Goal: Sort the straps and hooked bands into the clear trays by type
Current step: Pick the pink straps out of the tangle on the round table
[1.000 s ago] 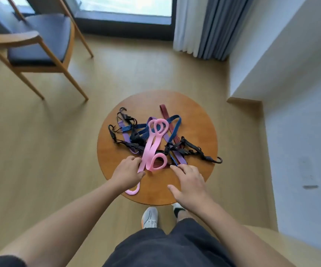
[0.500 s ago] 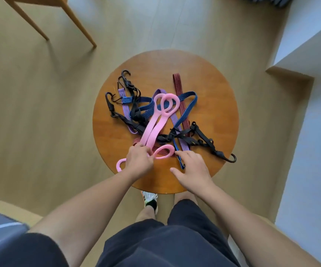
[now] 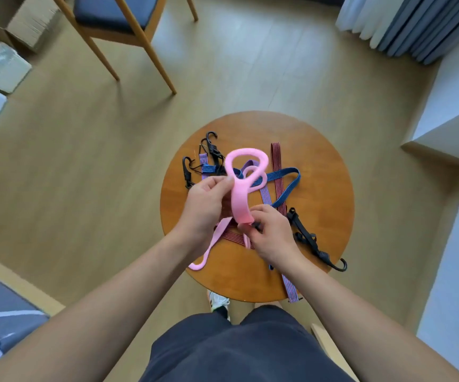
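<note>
Two hands that lay flat on the near edge of the pile half a second ago are now raised above it, and one pink strap (image 3: 239, 198) has come up with them. The left hand (image 3: 207, 206) grips its band partway along, fingers (image 3: 220, 183) and thumb curled round it, while the right hand (image 3: 272, 234) pinches the lower end between thumb and fingertips. The strap's big loop stands clear over the tangle. A second pink loop (image 3: 261, 177) sits just behind it; whether that one is lifted too I cannot tell. A further pink length (image 3: 209, 249) trails from under the left hand over the worktop (image 3: 327, 194) edge. The blue band (image 3: 284, 175), the red striped strap (image 3: 276, 158) and the black hooked bands (image 3: 309, 239) lie on the worktop as before. So the sorting seems to have begun with the pink kind, probably being freed from the heap. No clear tray shows on the worktop, so its destination is out of sight.
</note>
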The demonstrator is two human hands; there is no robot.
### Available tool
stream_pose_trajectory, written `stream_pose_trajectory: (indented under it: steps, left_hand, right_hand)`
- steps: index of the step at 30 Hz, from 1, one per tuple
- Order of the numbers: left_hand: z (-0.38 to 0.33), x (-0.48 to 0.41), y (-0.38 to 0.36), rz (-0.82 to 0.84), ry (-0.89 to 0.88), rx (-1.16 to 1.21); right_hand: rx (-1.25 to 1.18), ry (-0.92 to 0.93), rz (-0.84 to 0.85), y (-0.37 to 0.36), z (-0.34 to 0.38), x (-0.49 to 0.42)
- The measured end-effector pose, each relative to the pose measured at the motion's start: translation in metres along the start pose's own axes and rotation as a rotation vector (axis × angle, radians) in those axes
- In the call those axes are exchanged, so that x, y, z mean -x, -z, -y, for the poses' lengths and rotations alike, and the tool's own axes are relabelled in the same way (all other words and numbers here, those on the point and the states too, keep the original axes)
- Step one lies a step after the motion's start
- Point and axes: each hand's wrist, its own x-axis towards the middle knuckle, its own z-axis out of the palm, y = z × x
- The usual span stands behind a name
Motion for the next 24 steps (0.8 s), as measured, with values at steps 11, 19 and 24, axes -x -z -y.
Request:
stream_pose_trajectory:
  steps: [11,19,24]
  left_hand:
    - [0.042,0.006,0.054,0.314,0.153,-0.178]
    - [0.074,0.01,0.08,0.157,0.271,-0.017]
    - [0.094,0.012,0.109,-0.07,0.2,0.07]
  right_hand:
    - [-0.307,-0.23,0.403,0.025,0.046,-0.02]
    - [-0.147,-0.196,0.698,-0.009,0.047,-0.014]
    - [-0.301,-0.384,0.508,-0.032,0.038,-0.018]
